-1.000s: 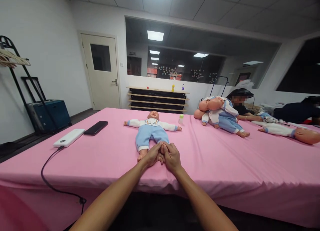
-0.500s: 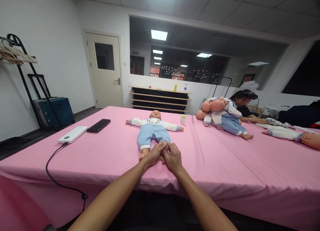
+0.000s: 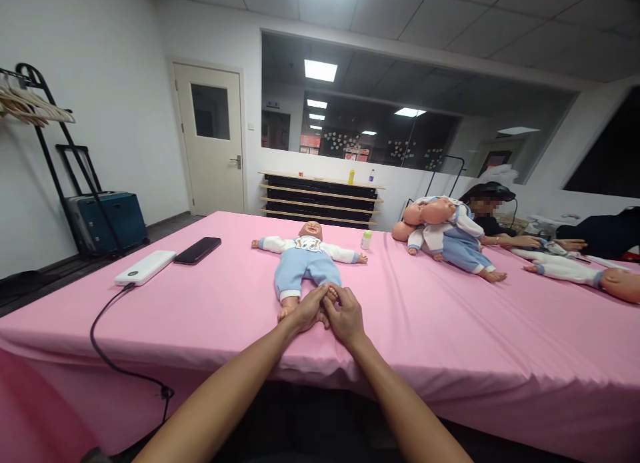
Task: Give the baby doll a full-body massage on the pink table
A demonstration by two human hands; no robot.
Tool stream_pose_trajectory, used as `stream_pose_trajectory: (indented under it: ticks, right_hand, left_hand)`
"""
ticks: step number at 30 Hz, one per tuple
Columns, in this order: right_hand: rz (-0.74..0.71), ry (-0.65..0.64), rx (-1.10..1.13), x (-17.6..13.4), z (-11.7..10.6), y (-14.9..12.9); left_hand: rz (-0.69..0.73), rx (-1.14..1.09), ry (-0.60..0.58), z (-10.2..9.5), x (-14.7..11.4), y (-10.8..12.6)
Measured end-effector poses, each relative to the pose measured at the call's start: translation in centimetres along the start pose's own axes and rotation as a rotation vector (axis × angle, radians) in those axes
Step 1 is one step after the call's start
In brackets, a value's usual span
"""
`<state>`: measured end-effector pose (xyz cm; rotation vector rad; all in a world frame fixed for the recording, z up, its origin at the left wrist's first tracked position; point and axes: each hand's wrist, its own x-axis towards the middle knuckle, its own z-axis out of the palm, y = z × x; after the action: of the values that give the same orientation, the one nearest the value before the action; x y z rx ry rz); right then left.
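Observation:
A baby doll [image 3: 306,266] in a white top and light blue trousers lies on its back, head away from me, on the pink-covered table [image 3: 210,316]. Both my hands are at its foot on the right side. My left hand [image 3: 311,308] is closed around that foot from the left. From the other side, my right hand [image 3: 345,316] grips the same foot with bent fingers; small toes show between my thumbs. The doll's other foot [image 3: 287,309] rests free beside my left wrist. A small bottle with a green cap [image 3: 367,240] stands past the doll's outstretched arm.
A white power bank [image 3: 146,268] with a black cable and a dark phone [image 3: 199,251] lie at left. Piled dolls [image 3: 440,229] sit at right, near another person [image 3: 493,213] handling a doll [image 3: 575,266]. Low shelves [image 3: 320,199] stand behind the table.
My thumbs have shifted slightly on the doll's foot, so more of its toes show. At right, the other person's hands have moved over their doll.

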<state>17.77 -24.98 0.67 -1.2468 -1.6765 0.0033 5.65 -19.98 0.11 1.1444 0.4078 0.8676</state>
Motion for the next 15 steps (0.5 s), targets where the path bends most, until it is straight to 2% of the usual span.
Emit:
stream_pose_trajectory:
  ticks: [15]
  right_hand:
    - [0.035, -0.025, 0.119, -0.01, -0.39, -0.57]
  left_hand:
    - [-0.020, -0.014, 0.008, -0.19, -0.04, -0.29]
